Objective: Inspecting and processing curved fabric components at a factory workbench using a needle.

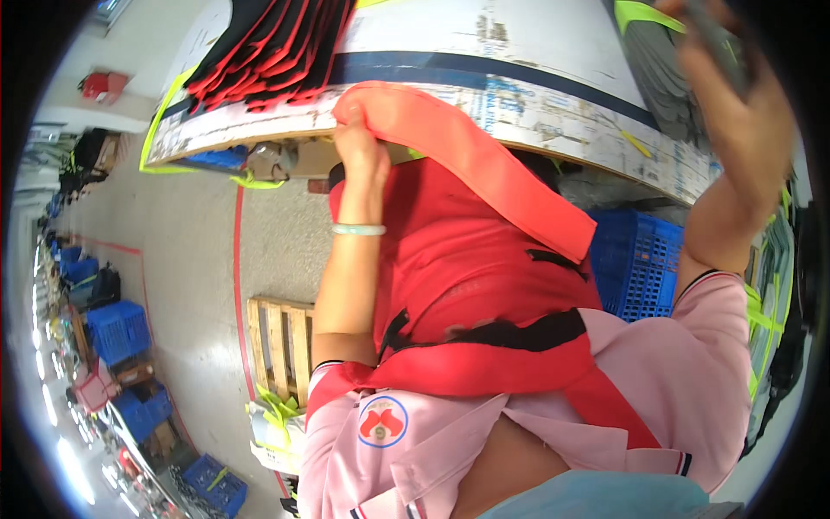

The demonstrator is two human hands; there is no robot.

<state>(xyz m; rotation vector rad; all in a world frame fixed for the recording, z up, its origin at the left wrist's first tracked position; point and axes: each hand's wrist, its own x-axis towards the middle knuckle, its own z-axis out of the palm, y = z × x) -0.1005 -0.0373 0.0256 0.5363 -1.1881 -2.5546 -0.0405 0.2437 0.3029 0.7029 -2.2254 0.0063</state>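
My left hand (359, 143) is closed on one end of a long coral-red fabric strip (467, 160) at the front edge of the worktable (562, 121). The strip curves away to the right, and its free end hangs in front of my red apron (458, 251). Raised at the upper right, my right hand (748, 117) is closed around a dark grey elongated thing (722, 48); blur hides its exact kind. Close to that hand lies a stack of grey fabric pieces (661, 82) at the table's right end.
Black fabric pieces with red edges (268, 56) lie stacked on the table's left. A small yellow piece (637, 143) is at the front edge. Below stand a blue crate (635, 259) and a wooden pallet (281, 342). More blue crates (121, 329) line the left side.
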